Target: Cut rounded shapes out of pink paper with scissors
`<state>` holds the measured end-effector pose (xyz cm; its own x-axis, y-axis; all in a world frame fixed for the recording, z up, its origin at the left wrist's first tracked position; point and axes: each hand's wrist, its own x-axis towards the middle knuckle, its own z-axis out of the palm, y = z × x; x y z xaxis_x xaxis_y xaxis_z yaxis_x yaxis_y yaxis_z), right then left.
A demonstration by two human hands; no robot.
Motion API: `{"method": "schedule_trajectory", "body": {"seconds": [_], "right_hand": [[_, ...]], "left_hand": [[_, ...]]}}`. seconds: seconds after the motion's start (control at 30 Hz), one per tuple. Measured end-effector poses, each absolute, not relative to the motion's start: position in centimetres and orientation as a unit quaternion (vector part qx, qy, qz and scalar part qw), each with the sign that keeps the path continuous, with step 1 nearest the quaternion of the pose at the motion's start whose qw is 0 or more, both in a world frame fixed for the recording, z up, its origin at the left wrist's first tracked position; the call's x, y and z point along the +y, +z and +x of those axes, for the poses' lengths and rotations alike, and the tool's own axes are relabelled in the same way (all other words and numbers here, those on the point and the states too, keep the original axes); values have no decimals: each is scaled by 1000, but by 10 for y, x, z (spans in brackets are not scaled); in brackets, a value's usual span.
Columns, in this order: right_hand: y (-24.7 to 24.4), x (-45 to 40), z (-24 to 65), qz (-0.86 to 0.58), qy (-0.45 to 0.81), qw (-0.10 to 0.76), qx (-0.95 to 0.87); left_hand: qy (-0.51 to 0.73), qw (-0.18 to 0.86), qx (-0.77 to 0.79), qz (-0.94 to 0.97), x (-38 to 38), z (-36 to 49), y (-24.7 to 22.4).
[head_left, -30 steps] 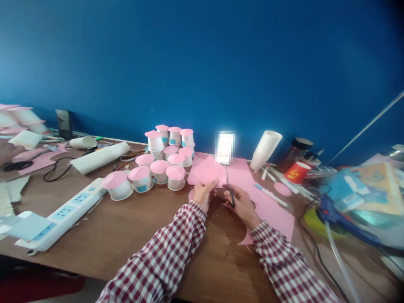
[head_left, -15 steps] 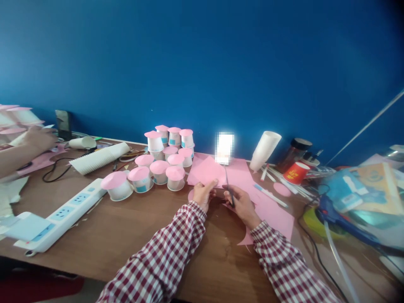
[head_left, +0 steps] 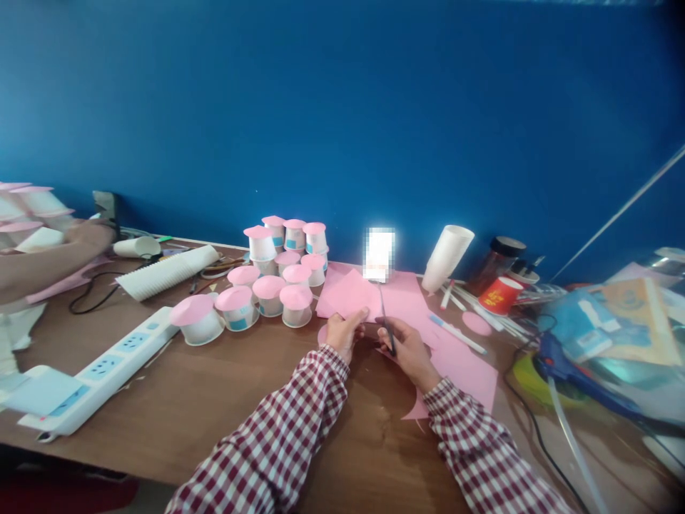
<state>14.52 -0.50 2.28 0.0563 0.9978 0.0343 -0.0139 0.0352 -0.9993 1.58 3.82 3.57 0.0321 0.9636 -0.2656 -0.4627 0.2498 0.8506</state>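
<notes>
My left hand (head_left: 343, 334) pinches the near edge of a pink paper sheet (head_left: 350, 294), thumb on top. Wrapped around the dark handles of a pair of scissors (head_left: 390, 341) is my right hand (head_left: 409, 350). The thin blades point away from me and lie along the right side of the held paper. More pink paper (head_left: 471, 375) spreads on the table beneath and to the right of my right hand. Left of my hands stand several white paper cups (head_left: 297, 316) topped with pink paper cones, some of them stacked.
A white power strip (head_left: 118, 364) and a stack of white cups (head_left: 168, 271) lie to the left, near another person's arm (head_left: 58, 260). On the right are stacked cups (head_left: 448, 257), a marker (head_left: 459, 334), a red cup (head_left: 500, 295) and a blue glue gun (head_left: 578, 382).
The camera view has shifted slightly. The other person's hand at far left has moved a little rightward. My hands keep nearly the same position on the paper and scissors.
</notes>
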Motion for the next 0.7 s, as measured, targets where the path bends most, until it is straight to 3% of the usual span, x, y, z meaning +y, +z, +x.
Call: {"method": "schedule_trajectory", "body": {"seconds": [0.7], "right_hand": [[20,-4,149,-511,498,513,-477]], "left_hand": [[543,656,429,303,39,16,31]]}}
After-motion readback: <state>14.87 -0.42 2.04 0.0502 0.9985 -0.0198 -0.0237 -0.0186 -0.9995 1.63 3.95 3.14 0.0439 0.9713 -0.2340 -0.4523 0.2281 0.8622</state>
